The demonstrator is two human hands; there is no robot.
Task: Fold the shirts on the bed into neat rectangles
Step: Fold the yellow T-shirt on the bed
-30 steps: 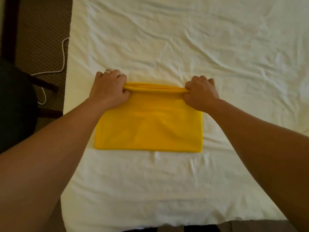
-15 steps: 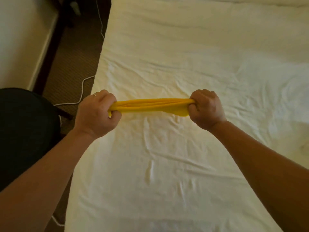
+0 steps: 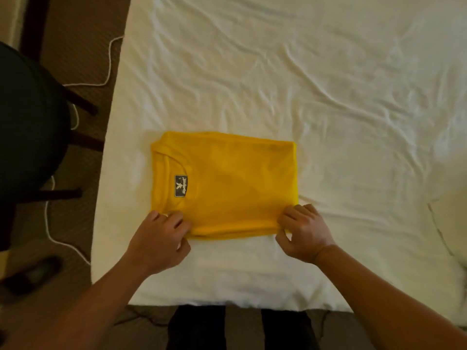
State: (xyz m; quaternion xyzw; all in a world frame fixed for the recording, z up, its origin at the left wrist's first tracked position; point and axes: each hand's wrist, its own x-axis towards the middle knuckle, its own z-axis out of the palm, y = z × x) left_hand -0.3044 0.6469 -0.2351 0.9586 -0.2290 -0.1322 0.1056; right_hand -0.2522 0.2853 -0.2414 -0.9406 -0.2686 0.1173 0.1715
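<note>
Nearest, at the bottom edge: two dark trouser legs (image 3: 285,329), cut off by the frame; bare forearms rising from both lower corners. Left hand (image 3: 159,241) at the near-left corner of the yellow shirt (image 3: 227,183), fingers curled and pinching the near edge; right hand (image 3: 304,232) at the near-right corner, thumb and fingers closed on the same edge; both corners themselves hidden under the knuckles. Shirt folded into a flat rectangle on the white bed sheet (image 3: 303,84), near the bed's left side and close to its near end; soft, matte knit, several layers stacked at the near edge; round collar turned to the left, with a small dark label (image 3: 181,185) inside it, its print too small to read. Sheet thin and much wrinkled, creases running across the far part. Left of the bed: brown patterned carpet (image 3: 75,34), a white cable (image 3: 108,61) lying in loops, a dark round chair (image 3: 27,127) partly cut off; a dark blurred object lower left, not possible to tell what.
</note>
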